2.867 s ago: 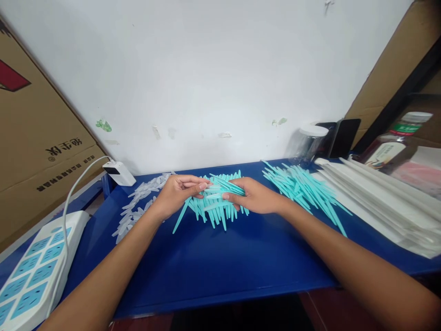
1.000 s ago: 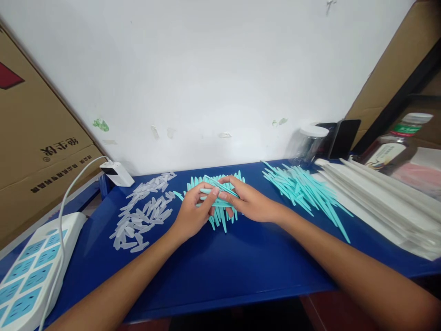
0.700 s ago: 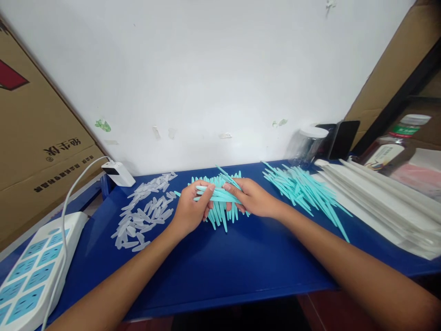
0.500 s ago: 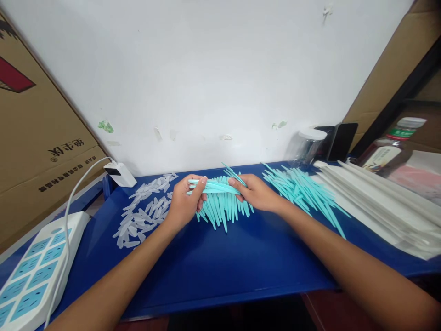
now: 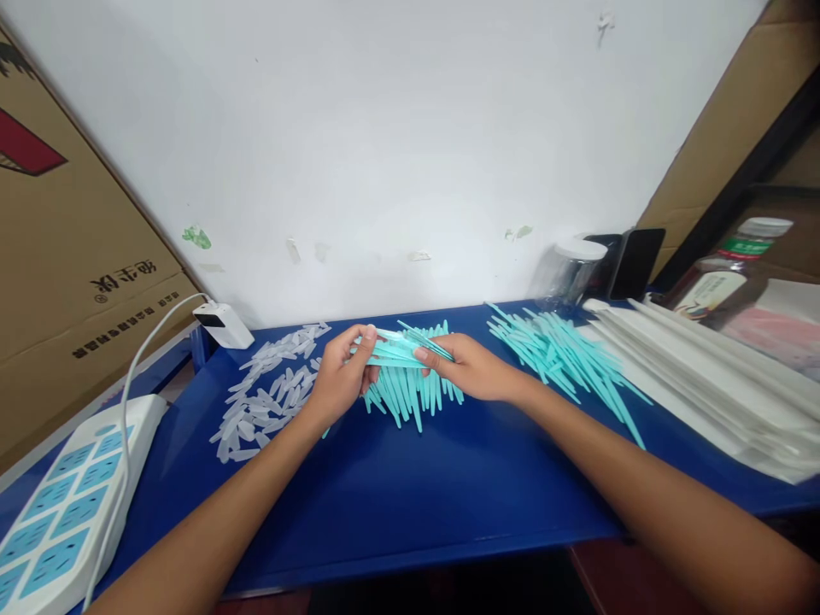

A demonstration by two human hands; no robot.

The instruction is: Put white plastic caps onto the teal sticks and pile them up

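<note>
Lying crosswise between both hands, a bundle of teal sticks (image 5: 392,350) is held just above the table (image 5: 416,504), near the middle of its far edge. The bundle's left end is pinched by the left hand (image 5: 342,380), whose fingers are curled around it with the thumb on top. The right end is pinched by the right hand (image 5: 471,369) between thumb and fingers. Both hands are closed on the bundle, and neither is spread flat.

Directly below the bundle, a loose pile of teal sticks (image 5: 410,395) is laid on the table with the points turned toward the near edge. A heap of clear caps (image 5: 266,395) is scattered beside the left hand, toward the far left corner. A second heap of sticks (image 5: 567,354) is fanned out to the right of the right wrist, apart from it. A stack of white sleeves (image 5: 705,380) is set along the right edge. A power strip (image 5: 61,517) is seen at the near left corner, and a white charger (image 5: 221,325) at the far left corner. A clear jar (image 5: 567,269) and a dark phone (image 5: 635,256) are stood against the wall at the far right.
</note>
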